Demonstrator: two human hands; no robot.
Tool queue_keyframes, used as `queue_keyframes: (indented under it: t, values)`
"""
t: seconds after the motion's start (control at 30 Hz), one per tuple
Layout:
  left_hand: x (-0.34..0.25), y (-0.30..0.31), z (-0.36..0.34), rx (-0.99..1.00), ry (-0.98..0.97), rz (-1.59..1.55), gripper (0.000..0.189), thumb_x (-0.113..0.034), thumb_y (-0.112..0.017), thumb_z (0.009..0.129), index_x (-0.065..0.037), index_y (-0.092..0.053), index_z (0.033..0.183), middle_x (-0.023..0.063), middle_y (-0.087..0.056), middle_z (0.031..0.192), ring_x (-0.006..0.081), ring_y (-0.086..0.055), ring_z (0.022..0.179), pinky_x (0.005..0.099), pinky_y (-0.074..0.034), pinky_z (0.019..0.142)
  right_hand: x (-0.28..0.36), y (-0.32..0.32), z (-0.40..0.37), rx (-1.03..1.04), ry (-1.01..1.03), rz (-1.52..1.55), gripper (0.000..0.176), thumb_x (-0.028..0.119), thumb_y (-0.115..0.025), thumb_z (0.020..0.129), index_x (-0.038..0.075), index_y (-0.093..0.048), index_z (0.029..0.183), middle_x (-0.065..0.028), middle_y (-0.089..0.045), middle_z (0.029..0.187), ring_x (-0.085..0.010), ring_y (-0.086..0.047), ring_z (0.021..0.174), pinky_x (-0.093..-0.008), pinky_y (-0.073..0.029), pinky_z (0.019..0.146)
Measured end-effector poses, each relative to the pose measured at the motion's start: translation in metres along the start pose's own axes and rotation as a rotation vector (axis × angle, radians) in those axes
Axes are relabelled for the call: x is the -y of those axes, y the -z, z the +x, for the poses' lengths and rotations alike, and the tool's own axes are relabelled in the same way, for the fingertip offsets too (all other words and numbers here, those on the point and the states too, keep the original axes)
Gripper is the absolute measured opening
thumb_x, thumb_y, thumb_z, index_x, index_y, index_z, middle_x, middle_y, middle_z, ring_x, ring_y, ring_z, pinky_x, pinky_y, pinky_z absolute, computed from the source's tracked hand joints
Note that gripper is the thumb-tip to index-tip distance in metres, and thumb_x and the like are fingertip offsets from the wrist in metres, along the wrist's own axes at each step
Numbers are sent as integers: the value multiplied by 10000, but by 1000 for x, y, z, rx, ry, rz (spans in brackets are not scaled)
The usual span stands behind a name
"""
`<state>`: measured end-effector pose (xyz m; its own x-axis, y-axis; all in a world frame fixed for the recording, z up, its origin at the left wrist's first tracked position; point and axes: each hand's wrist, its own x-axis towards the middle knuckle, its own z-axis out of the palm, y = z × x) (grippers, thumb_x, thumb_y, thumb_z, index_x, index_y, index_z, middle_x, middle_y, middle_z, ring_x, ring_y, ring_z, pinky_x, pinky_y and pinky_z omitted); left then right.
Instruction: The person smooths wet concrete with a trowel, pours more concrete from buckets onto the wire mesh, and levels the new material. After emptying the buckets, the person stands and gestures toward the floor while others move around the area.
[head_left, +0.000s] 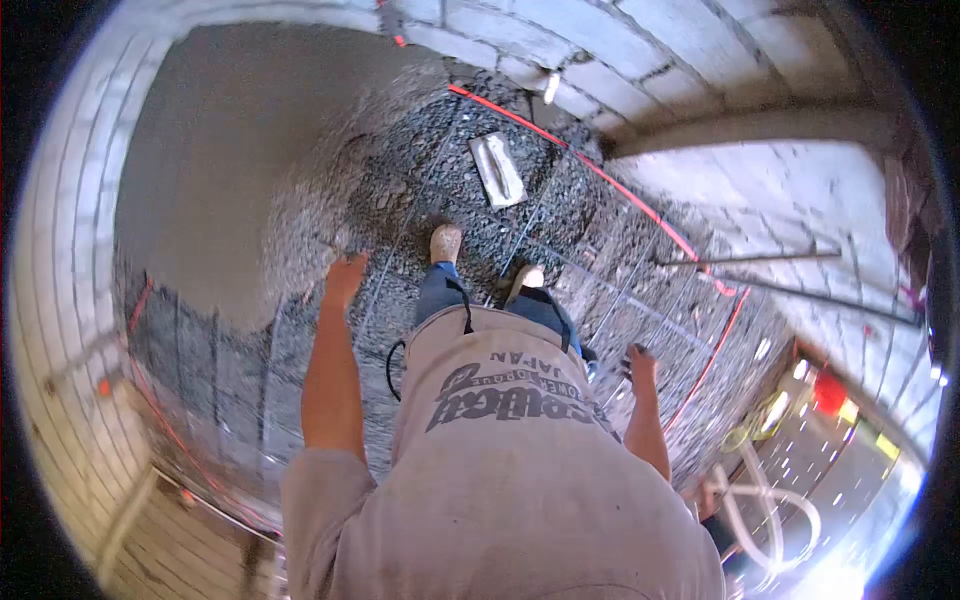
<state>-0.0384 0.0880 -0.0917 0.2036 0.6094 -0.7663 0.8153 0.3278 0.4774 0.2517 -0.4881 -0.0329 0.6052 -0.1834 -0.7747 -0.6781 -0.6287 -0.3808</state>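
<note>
My left hand (346,278) hangs above the gravel near the edge of the wet concrete (220,150), its fingers loosely apart and nothing visible in them. On the other side, my right hand (640,366) is held out over the steel bar grid, fingers apart and dark at the tips, with no object to be seen in it. A pale rectangular plastering float (497,170) with a handle on top lies on the gravel (410,150) ahead of my feet, apart from both hands.
Thin steel bars (400,250) cross the gravel underfoot. An orange conduit (600,170) runs along the right, near a block wall (560,40). Long bars (800,285) jut out at right. Pale hoses (770,510) curl at lower right, with part of another person's hand nearby.
</note>
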Motion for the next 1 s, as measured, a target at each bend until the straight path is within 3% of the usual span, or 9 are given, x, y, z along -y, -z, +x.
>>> queue_keyframes:
  t: [0.17, 0.3, 0.37, 0.47, 0.63, 0.7, 0.73, 0.87, 1.0]
  values:
    - [49, -42, -80, -175, 110, -273, 564, -474, -636, 797, 3, -592, 1095, 84, -607, 809, 200, -591, 713, 356, -493, 617, 71, 41, 80, 128, 248, -284, 322, 345, -603, 870, 88, -582, 1063, -18, -609, 849, -128, -608, 659, -270, -464, 531]
    - [144, -96, -113, -242, 226, -302, 652, -469, -613, 813, -33, -463, 1274, 112, -613, 948, 243, -628, 777, 394, -514, 674, 107, 61, 133, 125, 416, -260, 300, 338, -602, 870, 70, -609, 1006, 0, -608, 811, -106, -595, 649, -252, -438, 505]
    - [128, -111, -159, -149, 321, -388, 707, -450, -612, 829, -47, -372, 1358, 133, -597, 1091, 264, -641, 849, 398, -521, 711, 121, 64, 142, 185, 412, -262, 295, 327, -605, 870, 58, -612, 992, -1, -610, 800, -106, -592, 627, -249, -431, 495]
    - [173, -136, -173, -211, 390, -549, 670, -450, -604, 844, -66, -393, 1352, 116, -593, 1123, 257, -641, 847, 428, -514, 726, 134, 54, 155, 187, 459, -355, 310, 304, -625, 838, 30, -649, 981, -24, -607, 713, -112, -562, 557, -263, -436, 473]
    - [179, -142, -193, -246, 479, -541, 572, -461, -598, 847, -88, -467, 1261, 73, -607, 1018, 213, -633, 791, 429, -500, 728, 159, 22, 139, 314, 400, -366, 273, 278, -624, 860, 37, -616, 990, -14, -619, 762, -109, -587, 601, -262, -459, 493]
    - [175, -140, -191, -293, 439, -589, 554, -457, -610, 839, -77, -491, 1224, 75, -607, 1025, 205, -633, 789, 394, -506, 688, 170, 7, 121, 284, 465, -374, 235, 253, -625, 860, 39, -619, 957, -21, -613, 739, -109, -581, 573, -261, -466, 469]
    - [167, -135, -189, -320, 466, -604, 540, -450, -614, 836, -75, -499, 1206, 64, -608, 1031, 213, -632, 787, 389, -506, 690, 158, 9, 172, 288, 574, -481, 226, 246, -618, 867, 45, -613, 968, -33, -611, 745, -102, -565, 543, -267, -468, 448]
    - [177, -118, -162, -267, 459, -672, 599, -454, -617, 834, -56, -466, 1255, 96, -602, 1069, 240, -633, 808, 426, -507, 718, 204, -17, 105, 275, 399, -445, 345, 322, -664, 818, 18, -630, 977, -52, -610, 777, -125, -561, 584, -265, -454, 506]
    - [187, -89, -128, -252, 462, -625, 707, -476, -610, 842, -2, -398, 1322, 110, -601, 1062, 237, -626, 837, 427, -510, 733, 236, -37, 77, 171, 537, -558, 352, 324, -665, 818, 22, -625, 993, -43, -596, 767, -121, -550, 566, -267, -451, 501]
